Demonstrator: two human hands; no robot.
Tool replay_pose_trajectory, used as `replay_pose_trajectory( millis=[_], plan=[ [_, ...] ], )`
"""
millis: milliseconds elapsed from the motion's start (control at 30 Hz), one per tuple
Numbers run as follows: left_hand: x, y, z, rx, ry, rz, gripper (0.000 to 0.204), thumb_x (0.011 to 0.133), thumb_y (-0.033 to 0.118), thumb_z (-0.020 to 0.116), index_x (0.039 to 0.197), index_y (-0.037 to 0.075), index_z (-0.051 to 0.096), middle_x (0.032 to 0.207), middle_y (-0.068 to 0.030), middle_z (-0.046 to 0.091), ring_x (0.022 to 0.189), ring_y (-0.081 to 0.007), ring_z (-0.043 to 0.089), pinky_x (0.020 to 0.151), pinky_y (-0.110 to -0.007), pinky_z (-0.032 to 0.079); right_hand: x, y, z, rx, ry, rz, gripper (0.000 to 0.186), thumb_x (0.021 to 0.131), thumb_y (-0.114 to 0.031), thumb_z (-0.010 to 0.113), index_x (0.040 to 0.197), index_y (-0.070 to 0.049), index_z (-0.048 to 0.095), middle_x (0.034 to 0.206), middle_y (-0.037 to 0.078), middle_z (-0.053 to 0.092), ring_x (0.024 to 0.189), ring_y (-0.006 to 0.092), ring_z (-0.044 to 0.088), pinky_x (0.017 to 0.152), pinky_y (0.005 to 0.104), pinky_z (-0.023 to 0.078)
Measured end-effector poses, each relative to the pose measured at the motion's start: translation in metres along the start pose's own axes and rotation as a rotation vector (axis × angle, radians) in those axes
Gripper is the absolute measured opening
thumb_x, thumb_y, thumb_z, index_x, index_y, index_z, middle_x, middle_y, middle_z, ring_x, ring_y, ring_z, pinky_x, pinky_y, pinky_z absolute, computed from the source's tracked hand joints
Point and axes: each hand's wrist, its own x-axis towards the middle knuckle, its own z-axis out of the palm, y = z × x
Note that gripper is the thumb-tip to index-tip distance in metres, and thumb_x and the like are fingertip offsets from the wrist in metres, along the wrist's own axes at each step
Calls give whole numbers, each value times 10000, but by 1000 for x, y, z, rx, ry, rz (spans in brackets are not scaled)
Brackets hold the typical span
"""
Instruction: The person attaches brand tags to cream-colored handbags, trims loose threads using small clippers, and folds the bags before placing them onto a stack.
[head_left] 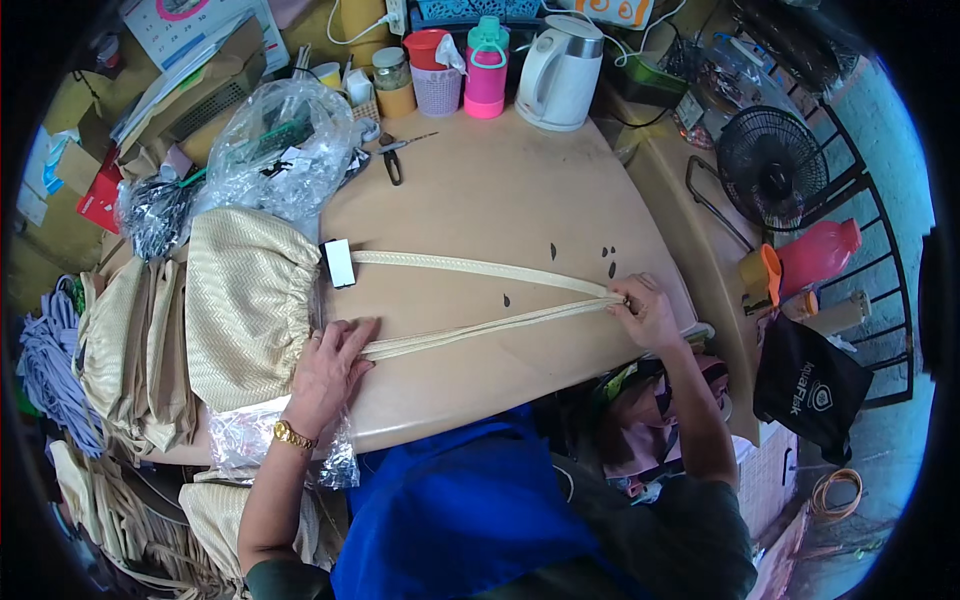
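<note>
The cream bag (245, 310) lies on the left part of the brown table (460, 205), its gathered mouth facing right. Your left hand (328, 368) is loosely spread, fingers over the mouth's lower corner. Your right hand (648, 312) pinches the far end of the bag's straps (480, 267), drawn out rightward. A white tag (340, 263) sits by the mouth.

Along the back stand a white kettle (562, 78) and a pink bottle (486, 75). The table's near edge curves below your hands; its right edge passes by your right wrist. Tabletop stretches between straps and kettle.
</note>
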Motion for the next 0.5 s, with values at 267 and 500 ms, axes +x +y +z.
replay_pose_trajectory(
  millis=[267,500],
  plan=[
    [10,8,6,283,240,281,393,833,147,675,1223,117,636,1089,-77,567,982,-275,575,850,-384,498,-6,-21,-9,-200,49,-178,192,717,-24,714,906,-36,677,894,102,583,884,304,548,787,406,451],
    [27,16,4,296,42,84,529,809,122,611,1331,104,529,1033,-79,583,848,-241,613,710,-368,520,-13,-46,-8,-413,-34,-205,181,724,-37,690,898,-40,639,899,116,559,912,324,555,790,422,463]
  ],
)
